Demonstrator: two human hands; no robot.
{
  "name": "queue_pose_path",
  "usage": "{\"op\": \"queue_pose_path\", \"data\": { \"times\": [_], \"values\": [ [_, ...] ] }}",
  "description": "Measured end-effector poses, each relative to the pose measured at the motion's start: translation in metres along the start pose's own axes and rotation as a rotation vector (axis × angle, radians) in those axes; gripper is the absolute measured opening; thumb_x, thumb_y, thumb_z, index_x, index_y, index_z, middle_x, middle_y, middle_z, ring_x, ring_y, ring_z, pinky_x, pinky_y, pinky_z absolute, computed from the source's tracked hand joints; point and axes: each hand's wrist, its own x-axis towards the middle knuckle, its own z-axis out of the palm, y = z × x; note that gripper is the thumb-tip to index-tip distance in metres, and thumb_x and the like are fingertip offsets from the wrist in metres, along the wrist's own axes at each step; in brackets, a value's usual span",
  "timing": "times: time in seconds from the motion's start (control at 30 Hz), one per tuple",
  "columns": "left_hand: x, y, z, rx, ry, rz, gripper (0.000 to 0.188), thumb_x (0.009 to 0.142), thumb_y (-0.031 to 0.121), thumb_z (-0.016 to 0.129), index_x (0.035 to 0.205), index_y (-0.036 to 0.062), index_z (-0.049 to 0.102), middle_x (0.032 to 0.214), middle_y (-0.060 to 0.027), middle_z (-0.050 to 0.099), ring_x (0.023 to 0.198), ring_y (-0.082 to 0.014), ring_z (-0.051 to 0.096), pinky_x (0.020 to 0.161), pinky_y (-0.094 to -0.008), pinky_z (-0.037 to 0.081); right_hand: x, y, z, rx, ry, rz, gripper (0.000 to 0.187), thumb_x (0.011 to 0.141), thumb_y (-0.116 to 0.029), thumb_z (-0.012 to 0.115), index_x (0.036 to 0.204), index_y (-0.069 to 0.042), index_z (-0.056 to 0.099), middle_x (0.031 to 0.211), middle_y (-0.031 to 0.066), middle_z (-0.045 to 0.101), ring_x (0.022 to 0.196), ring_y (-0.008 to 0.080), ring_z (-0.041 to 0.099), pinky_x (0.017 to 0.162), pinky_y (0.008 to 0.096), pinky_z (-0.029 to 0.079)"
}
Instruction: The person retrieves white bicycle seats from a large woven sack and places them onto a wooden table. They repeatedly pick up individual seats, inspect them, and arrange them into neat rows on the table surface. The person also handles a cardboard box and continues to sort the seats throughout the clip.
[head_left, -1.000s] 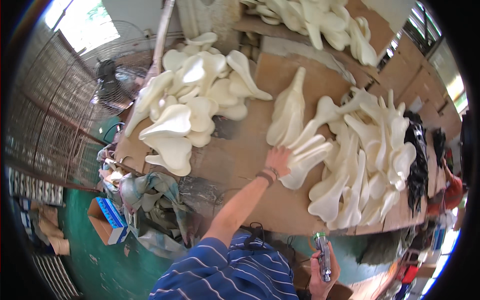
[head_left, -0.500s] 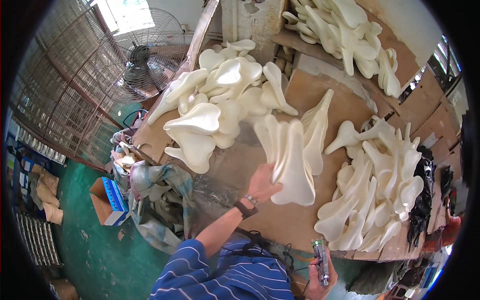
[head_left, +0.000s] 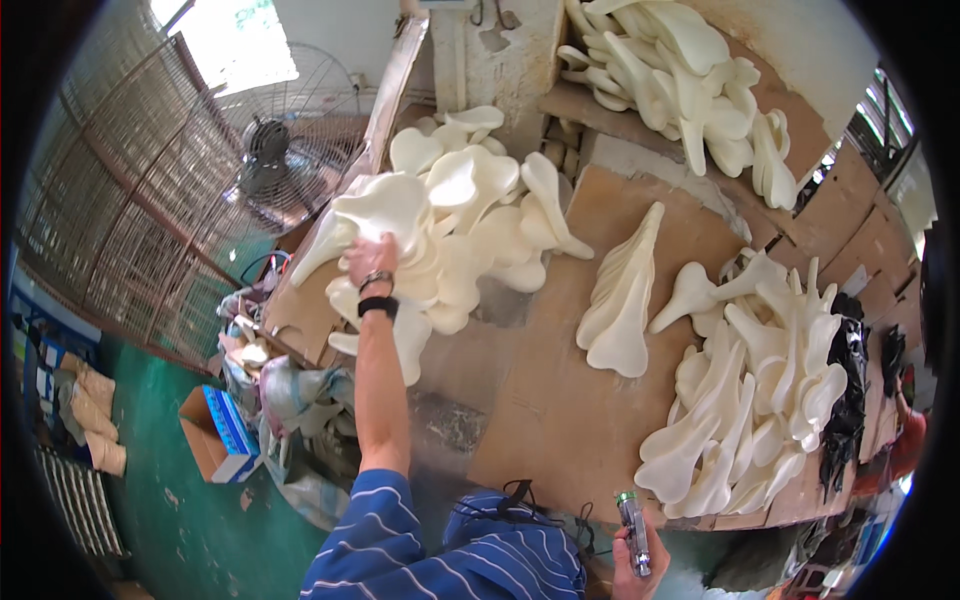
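Note:
At the left heap of pads point(head_left: 490, 235), my left hand point(head_left: 370, 258) has its fingers closed on the near edge of a cream saddle-shaped pad point(head_left: 385, 212). The pad's broad smooth face is turned up, lying over others. A nested stack of similar pads point(head_left: 620, 295) rests on brown cardboard in the middle of the table, apart from both hands. Low at the front edge, my right hand point(head_left: 640, 560) grips a slim silver tool point(head_left: 634, 535) with a green end; its exact kind is unclear.
Another heap of pads point(head_left: 745, 390) covers the table's right side, with a black plastic bag point(head_left: 845, 400) beyond. More pads point(head_left: 690, 80) lie on a raised surface at the back. Left are a large caged fan point(head_left: 268, 150), a woven sack point(head_left: 310, 420) and an open carton point(head_left: 222, 435).
My left hand has moved left and away from me, from several pads held beside the middle stack to a pad on the left heap. My right hand still holds the silver tool.

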Motion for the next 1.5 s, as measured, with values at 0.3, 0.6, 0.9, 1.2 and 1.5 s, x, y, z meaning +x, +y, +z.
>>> {"op": "queue_pose_path", "data": {
  "times": [0.3,0.6,0.9,1.2,1.5],
  "values": [
    [0.025,-0.008,-0.012,-0.59,-0.24,-0.001,0.059,0.078,0.031,0.078,0.12,-0.0084,0.064,0.08,-0.0165,0.074,0.062,-0.0192,0.073,0.054,-0.0301,0.062,0.041,-0.015,0.007,-0.016,-0.029,0.024,0.042,0.093,-0.008,0.071,0.133,0.002,0.063,0.113,0.0144,0.071,0.098,0.0207,0.067,0.086,0.0342,0.053],
    [0.063,0.009,-0.034,-0.722,-0.175,0.085,0.035,0.085,0.008,0.064,0.117,-0.0056,0.062,0.084,-0.0151,0.071,0.057,-0.0198,0.07,0.05,-0.0338,0.063,0.063,-0.006,0.014,-0.075,-0.078,0.054,0.044,0.09,-0.009,0.075,0.132,-0.001,0.065,0.108,0.0158,0.07,0.093,0.0255,0.066,0.082,0.0369,0.053],
    [0.145,0.094,0.021,-0.347,-0.201,0.268,0.024,0.082,0.018,0.068,0.101,0.0104,0.079,0.078,-0.0103,0.076,0.067,-0.018,0.075,0.061,-0.0346,0.063,0.074,-0.007,0.014,-0.11,-0.055,0.025,0.043,0.09,-0.013,0.076,0.129,0.001,0.066,0.108,0.0211,0.072,0.098,0.0376,0.068,0.089,0.0451,0.051],
    [0.027,0.045,-0.002,-0.245,-0.041,0.843,0.049,0.082,0.036,0.081,0.119,0.0059,0.072,0.119,-0.0147,0.071,0.112,-0.0324,0.066,0.099,-0.0423,0.052,0.055,0.017,0.012,-0.083,0.012,0.039,0.045,0.092,-0.012,0.074,0.134,0.001,0.063,0.104,0.0177,0.073,0.087,0.0244,0.069,0.078,0.0373,0.054],
    [-0.02,0.003,-0.005,0.157,0.084,0.862,0.101,0.059,0.041,0.094,0.146,0.0139,0.05,0.147,-0.0196,0.044,0.135,-0.0417,0.045,0.111,-0.0532,0.039,0.045,0.023,0.01,-0.069,-0.001,-0.006,0.046,0.092,-0.01,0.074,0.136,-0.001,0.063,0.099,0.0139,0.073,0.081,0.0174,0.065,0.072,0.0326,0.053]
  ]
}}
